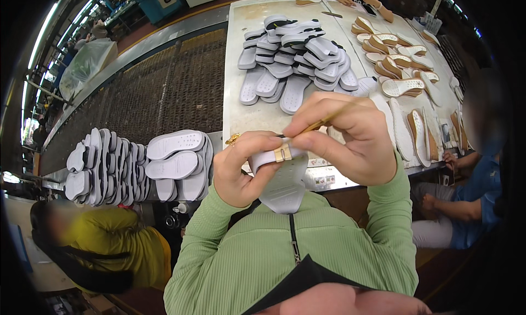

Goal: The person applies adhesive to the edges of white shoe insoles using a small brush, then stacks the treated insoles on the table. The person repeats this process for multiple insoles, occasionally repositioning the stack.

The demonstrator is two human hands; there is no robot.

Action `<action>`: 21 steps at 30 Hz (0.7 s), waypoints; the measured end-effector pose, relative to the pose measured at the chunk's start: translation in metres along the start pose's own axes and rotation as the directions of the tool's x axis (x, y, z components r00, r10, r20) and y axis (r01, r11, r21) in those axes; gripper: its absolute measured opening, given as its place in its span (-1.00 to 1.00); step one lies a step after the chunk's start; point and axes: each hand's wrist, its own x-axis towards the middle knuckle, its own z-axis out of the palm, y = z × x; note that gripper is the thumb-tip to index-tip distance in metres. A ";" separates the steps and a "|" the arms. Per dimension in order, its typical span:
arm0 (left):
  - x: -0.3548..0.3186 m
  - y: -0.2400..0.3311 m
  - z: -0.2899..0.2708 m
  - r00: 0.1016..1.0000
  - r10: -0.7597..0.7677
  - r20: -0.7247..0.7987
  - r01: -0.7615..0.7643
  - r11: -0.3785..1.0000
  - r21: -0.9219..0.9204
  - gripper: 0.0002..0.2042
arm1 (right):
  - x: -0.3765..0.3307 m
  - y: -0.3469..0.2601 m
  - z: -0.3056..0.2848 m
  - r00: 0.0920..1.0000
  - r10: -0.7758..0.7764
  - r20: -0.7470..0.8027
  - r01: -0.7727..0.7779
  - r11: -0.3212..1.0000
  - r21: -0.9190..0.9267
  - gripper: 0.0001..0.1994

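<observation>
My left hand (pixel 238 170) is closed round the end of a pale grey shoe sole (pixel 284 190), which hangs tilted in front of my chest. A small gold-and-cream piece (pixel 282 153) shows on the sole's edge by my left fingertips; I cannot tell what it is. Between its thumb and fingers, my right hand (pixel 359 137) pinches a thin brush-like tool (pixel 329 119) with a tan handle. The dark tip of this tool points left, close to the sole's edge; whether it touches is hidden by my fingers.
A heap of grey soles (pixel 296 57) lies on the white table (pixel 239 115) ahead. Brown-sided soles (pixel 402 87) stand to the right. More soles (pixel 109 167) are lined up at left beside a dark mesh conveyor (pixel 170 90). Co-workers sit at both sides; another's hands are at the far edge.
</observation>
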 end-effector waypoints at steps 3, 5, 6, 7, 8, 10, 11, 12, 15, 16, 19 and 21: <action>0.001 0.000 -0.002 0.999 0.025 0.022 -0.025 1.000 0.009 -0.61 | 0.003 0.000 0.002 0.998 -0.062 0.014 0.063 0.991 -0.121 -0.89; 0.002 0.000 -0.002 0.999 0.040 0.024 -0.041 0.999 0.019 -0.60 | 0.004 0.001 0.006 0.996 -0.094 0.004 0.093 0.977 -0.192 -0.86; 0.002 0.000 -0.002 0.999 0.046 0.021 -0.047 0.999 0.023 -0.60 | 0.004 0.001 0.007 0.995 -0.098 0.004 0.097 0.976 -0.194 -0.85; 0.002 0.000 -0.001 0.998 0.052 0.018 -0.052 0.998 0.026 -0.61 | 0.004 0.002 0.007 0.995 -0.103 0.004 0.101 0.975 -0.197 -0.84; 0.002 0.000 -0.001 0.999 0.051 0.016 -0.051 0.998 0.026 -0.61 | 0.004 0.003 0.008 0.994 -0.110 0.005 0.108 0.973 -0.203 -0.83; 0.002 0.001 0.000 0.999 0.049 0.012 -0.049 0.998 0.027 -0.61 | 0.002 0.003 0.008 0.994 -0.110 0.024 0.113 0.970 -0.216 -0.83; 0.002 0.001 0.000 0.999 0.047 0.016 -0.047 0.998 0.029 -0.61 | 0.002 0.003 0.008 0.993 -0.112 0.035 0.117 0.968 -0.223 -0.84; 0.002 0.001 0.000 0.999 0.044 0.019 -0.045 0.998 0.031 -0.61 | 0.002 0.003 0.007 0.993 -0.110 0.042 0.116 0.966 -0.233 -0.84; 0.003 -0.001 0.001 0.999 0.037 0.019 -0.038 0.998 0.043 -0.61 | 0.001 0.002 0.006 0.993 -0.098 0.065 0.112 0.954 -0.279 -0.86; 0.003 -0.001 0.001 0.999 0.035 0.017 -0.036 0.998 0.047 -0.61 | 0.000 0.001 0.005 0.993 -0.091 0.074 0.109 0.946 -0.305 -0.88; 0.002 -0.002 0.002 0.999 0.035 0.002 -0.035 0.998 0.052 -0.62 | -0.001 -0.001 0.004 0.997 -0.079 0.021 0.081 0.970 -0.228 -0.89; 0.000 -0.001 0.001 0.999 -0.042 0.004 0.041 0.998 0.050 -0.62 | -0.002 -0.001 0.004 0.998 -0.042 -0.039 0.035 0.986 -0.165 -0.88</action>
